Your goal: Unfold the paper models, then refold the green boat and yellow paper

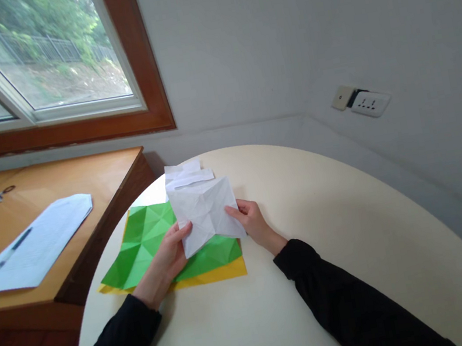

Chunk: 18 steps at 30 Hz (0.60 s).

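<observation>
The creased white paper sheet (205, 208) is held above the table (333, 227), pinched at 8 o'clock by the left hand (174, 254) and at 3 o'clock by the right hand (254, 221). A holding-open step appears in hand; even edge control is called for next. Space is taken by green creased paper (148, 234) at 8 o'clock, yellow paper (225, 271) at 6, white papers (183, 171) at 11.

Soft daylight enters through window (47, 56) beyond and left of fingers (234, 212), faintly shadowing surface (335, 238) rightward.
</observation>
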{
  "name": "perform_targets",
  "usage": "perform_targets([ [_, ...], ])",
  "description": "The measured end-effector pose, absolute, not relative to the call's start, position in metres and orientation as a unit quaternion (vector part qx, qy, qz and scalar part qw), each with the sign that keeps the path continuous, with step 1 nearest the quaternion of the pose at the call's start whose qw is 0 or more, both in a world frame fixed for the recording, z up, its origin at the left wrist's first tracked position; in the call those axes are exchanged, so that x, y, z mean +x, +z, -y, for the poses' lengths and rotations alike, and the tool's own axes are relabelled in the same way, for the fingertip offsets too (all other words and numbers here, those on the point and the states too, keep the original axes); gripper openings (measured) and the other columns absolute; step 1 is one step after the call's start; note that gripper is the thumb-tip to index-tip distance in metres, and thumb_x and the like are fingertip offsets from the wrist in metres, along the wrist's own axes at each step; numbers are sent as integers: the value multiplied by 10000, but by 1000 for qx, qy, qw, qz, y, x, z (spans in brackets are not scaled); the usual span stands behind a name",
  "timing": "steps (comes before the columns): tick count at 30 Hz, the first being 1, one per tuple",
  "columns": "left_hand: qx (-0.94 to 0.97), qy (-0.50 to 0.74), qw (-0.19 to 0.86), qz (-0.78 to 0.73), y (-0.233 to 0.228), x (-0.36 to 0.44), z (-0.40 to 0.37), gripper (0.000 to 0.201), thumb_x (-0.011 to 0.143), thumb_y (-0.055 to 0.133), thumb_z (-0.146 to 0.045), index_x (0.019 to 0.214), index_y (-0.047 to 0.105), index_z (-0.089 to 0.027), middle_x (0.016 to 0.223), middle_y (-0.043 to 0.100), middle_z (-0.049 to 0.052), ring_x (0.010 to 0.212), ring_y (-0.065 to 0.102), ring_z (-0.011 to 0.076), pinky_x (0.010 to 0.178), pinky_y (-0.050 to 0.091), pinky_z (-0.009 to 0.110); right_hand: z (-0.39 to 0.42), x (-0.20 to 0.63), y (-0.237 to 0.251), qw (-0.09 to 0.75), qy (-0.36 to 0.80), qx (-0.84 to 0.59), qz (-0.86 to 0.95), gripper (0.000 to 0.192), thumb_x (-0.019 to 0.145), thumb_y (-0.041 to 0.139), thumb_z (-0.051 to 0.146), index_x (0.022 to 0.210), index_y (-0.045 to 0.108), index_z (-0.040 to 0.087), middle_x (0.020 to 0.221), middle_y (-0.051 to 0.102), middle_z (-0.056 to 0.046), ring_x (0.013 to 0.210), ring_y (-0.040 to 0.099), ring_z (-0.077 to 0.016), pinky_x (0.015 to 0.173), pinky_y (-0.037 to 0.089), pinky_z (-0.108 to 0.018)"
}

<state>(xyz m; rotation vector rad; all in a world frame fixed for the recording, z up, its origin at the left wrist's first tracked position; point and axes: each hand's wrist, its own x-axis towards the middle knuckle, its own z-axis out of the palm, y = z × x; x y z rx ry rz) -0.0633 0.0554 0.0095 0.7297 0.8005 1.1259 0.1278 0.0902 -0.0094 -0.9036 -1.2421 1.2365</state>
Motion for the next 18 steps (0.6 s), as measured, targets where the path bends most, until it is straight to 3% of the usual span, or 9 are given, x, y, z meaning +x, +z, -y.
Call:
perform_targets([
  [8,318,510,712,-363,11,-62,-55,300,710,639,-180,1002,607,-121,929,715,82,908,668,219,829,541,300,-90,128,-8,557,525,-376,522,331,628,690,474,599,582,163,552,547,16,496,439,-108,468,332,-240],
  [18,348,499,707,-361,13,-62,-53,326,715,641,-236,1016,603,-117,973,707,108,1005,633,265,883,520,351,-89,128,-6,558,532,-370,519,331,625,694,468,590,567,165,550,542,20,497,438,-104,470,331,-238],
])
